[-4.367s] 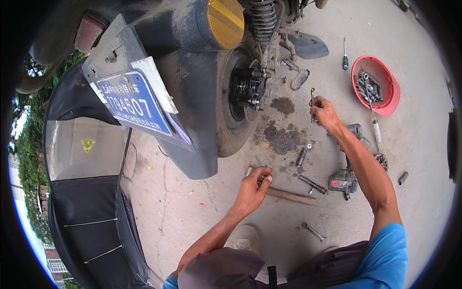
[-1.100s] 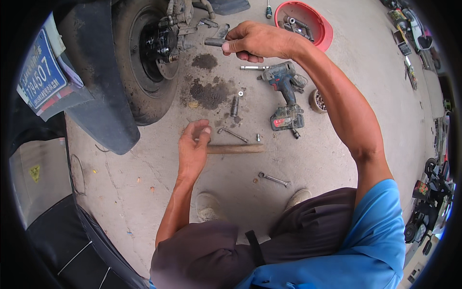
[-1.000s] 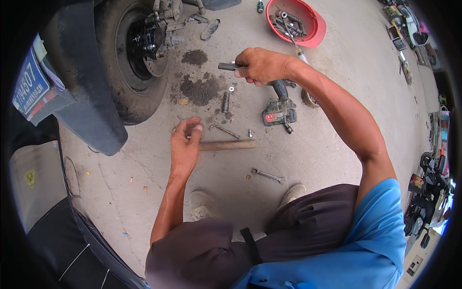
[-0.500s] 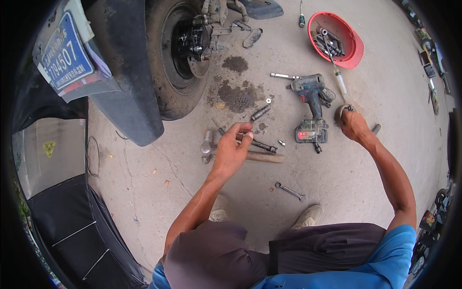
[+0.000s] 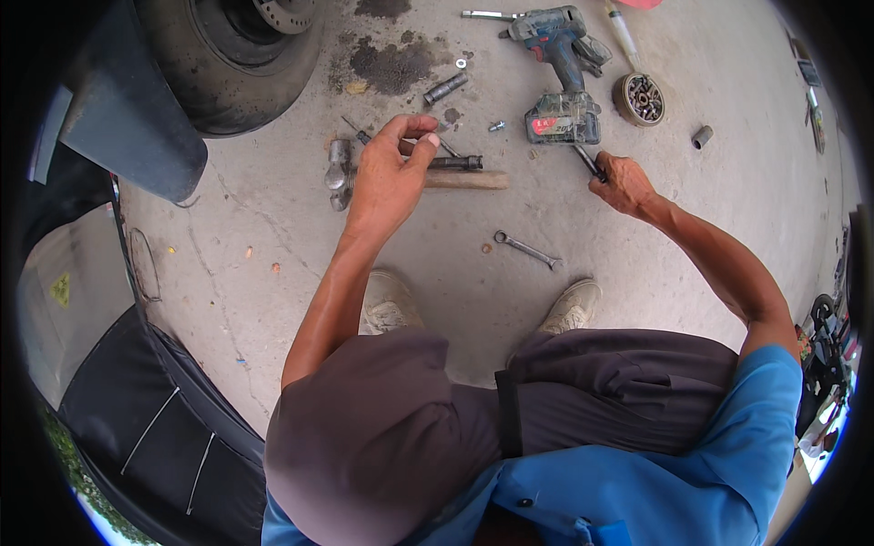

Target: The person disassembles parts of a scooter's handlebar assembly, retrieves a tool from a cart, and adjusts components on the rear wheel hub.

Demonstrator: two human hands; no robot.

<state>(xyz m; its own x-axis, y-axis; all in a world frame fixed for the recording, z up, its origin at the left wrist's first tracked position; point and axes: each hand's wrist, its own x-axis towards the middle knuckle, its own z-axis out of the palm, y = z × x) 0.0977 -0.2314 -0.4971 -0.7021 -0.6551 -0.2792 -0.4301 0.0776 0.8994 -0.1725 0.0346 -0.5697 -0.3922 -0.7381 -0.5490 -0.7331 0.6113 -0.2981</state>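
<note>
My left hand [image 5: 401, 159] hovers with loosely curled fingers and nothing visible in them, above a hammer [image 5: 339, 173] with a wooden handle and a dark bar [image 5: 464, 163]. My right hand [image 5: 619, 182] grips a short dark metal rod [image 5: 586, 160] just below the battery of a grimy cordless impact driver [image 5: 557, 55]. A combination wrench [image 5: 526, 248] lies nearer my shoes. A long socket [image 5: 444, 88], a washer [image 5: 461, 64] and a small bolt [image 5: 496, 126] lie between the hammer and the driver.
A dusty wheel [image 5: 228, 100] and mudguard [image 5: 132, 127] stand at upper left beside oil stains. A round tin of hardware [image 5: 640, 97], a syringe [image 5: 623, 36] and a loose socket [image 5: 702, 136] are at right. Black folded canopy [image 5: 137, 419] borders the left.
My right hand has left the round tin and moved down-left onto the rod by the battery. The view has tilted down, so the wheel and tools sit higher in the picture.
</note>
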